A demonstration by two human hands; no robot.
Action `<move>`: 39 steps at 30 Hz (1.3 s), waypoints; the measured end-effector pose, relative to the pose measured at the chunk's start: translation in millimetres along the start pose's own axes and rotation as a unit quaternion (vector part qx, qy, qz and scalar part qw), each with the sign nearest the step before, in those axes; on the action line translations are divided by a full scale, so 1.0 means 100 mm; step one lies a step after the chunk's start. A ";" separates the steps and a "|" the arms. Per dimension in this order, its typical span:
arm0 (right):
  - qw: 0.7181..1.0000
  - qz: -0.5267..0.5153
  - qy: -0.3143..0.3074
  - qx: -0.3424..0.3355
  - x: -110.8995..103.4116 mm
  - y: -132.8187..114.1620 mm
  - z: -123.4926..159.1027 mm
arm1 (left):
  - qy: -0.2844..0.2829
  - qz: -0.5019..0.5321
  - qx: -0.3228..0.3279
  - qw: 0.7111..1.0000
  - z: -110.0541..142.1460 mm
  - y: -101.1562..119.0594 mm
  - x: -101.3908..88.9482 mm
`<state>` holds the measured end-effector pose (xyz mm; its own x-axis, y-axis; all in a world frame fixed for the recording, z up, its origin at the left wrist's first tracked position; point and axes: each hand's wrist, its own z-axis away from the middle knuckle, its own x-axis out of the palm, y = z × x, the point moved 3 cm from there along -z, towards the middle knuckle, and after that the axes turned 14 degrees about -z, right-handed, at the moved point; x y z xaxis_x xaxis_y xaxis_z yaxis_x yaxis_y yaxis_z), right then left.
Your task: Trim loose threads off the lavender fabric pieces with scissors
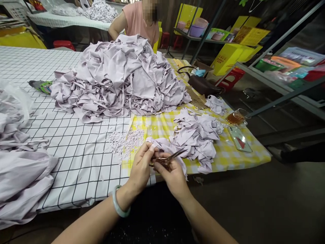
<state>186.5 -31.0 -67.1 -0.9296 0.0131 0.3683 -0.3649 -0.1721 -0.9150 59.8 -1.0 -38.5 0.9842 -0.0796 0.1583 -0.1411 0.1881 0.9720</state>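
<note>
At the table's front edge, my left hand (142, 164) pinches a pale lilac cloth piece (164, 144) between thumb and fingers. My right hand (175, 174) is closed around a pair of scissors (175, 155), whose blades point up and to the right over the fabric. The two hands are close together, and the handles are partly hidden by fingers. Just right of them lies a small heap of the same cloth (196, 135). Tiny fabric scraps (127, 140) are scattered to the left. Behind rises a large pile of lilac cloth (122, 74).
More lilac cloth (22, 183) is heaped at the left. A glass of brown drink (236, 117) and a phone (240, 139) stand near the right edge. Behind them lies a dark bag (204, 84). Across the table is a person in a pink top (134, 17). Metal shelving (279, 86) stands right.
</note>
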 end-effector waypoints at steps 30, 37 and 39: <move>0.987 0.094 -0.127 -0.041 0.04 -0.17 -0.38 | -0.095 0.062 -0.125 0.986 0.32 0.37 -0.94; 0.986 0.003 -0.156 -0.056 0.39 -0.06 -0.54 | -0.021 -0.097 -0.032 0.995 0.27 0.21 -0.97; 0.987 -0.003 -0.149 -0.058 0.45 -0.07 -0.56 | -0.015 -0.103 -0.013 0.994 0.26 0.17 -0.98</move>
<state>144.5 25.5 -53.8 -0.8770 -0.2800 0.3905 -0.3901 -0.0596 -0.9188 -41.8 -15.9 -33.1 0.9881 -0.1490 -0.0380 0.0663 0.1893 0.9797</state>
